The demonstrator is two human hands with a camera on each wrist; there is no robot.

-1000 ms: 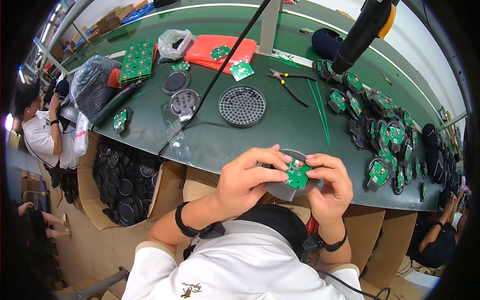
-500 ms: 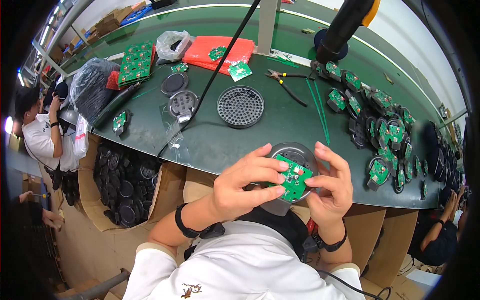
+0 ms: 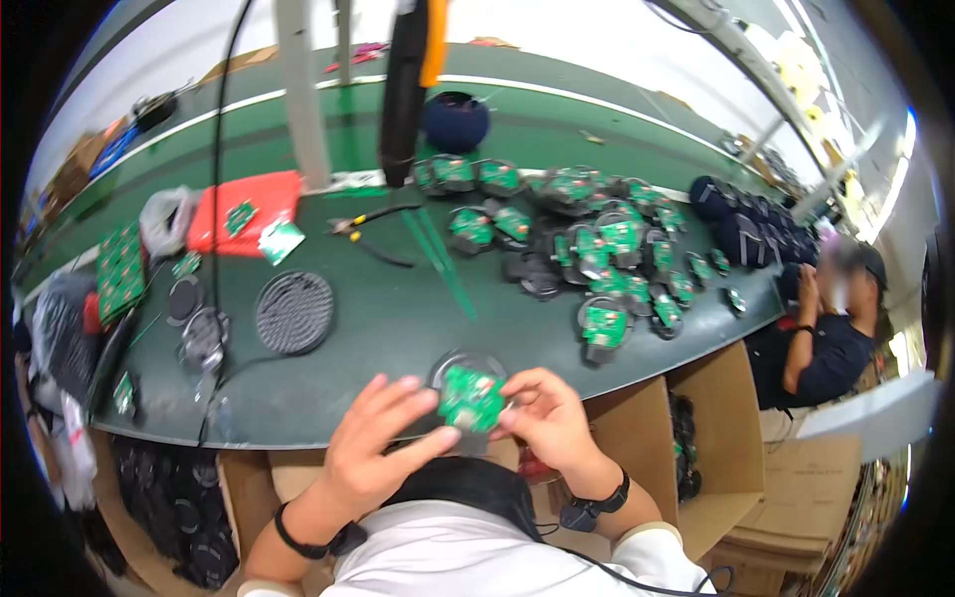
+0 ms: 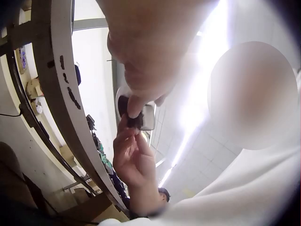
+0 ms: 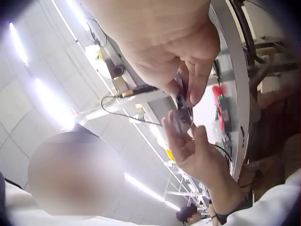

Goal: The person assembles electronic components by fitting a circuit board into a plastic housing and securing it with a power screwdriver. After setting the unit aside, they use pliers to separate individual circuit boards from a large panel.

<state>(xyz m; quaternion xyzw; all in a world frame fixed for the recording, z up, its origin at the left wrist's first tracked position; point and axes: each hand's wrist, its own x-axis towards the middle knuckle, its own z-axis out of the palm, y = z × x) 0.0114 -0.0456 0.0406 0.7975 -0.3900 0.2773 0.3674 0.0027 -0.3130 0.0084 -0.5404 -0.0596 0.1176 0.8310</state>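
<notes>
Round housing (image 3: 461, 360) with a green circuit board (image 3: 472, 398) facing up is held at the bench's (image 3: 368, 328) front edge, nearer the person and to the right of the perforated disc (image 3: 294, 312). The right hand (image 3: 557, 428) pinches its right side between thumb and fingertips. The left hand's (image 3: 373, 448) fingers are spread wide and fairly straight at its left side; whether they bear any weight, I cannot tell. Probably the right grip steadies it by the rim, leaving the board's face within reach of the left fingers.

The pliers (image 3: 344, 226) lie beyond the disc, slightly right; green strips (image 3: 438, 261) slant to its right. Farther right of the disc, the heap of assembled housings (image 3: 607, 239) probably limits sideways sliding. Between disc and heap a gap offers working room. A power driver (image 3: 403, 99) hangs beyond the disc, probably placed for easy reach.
</notes>
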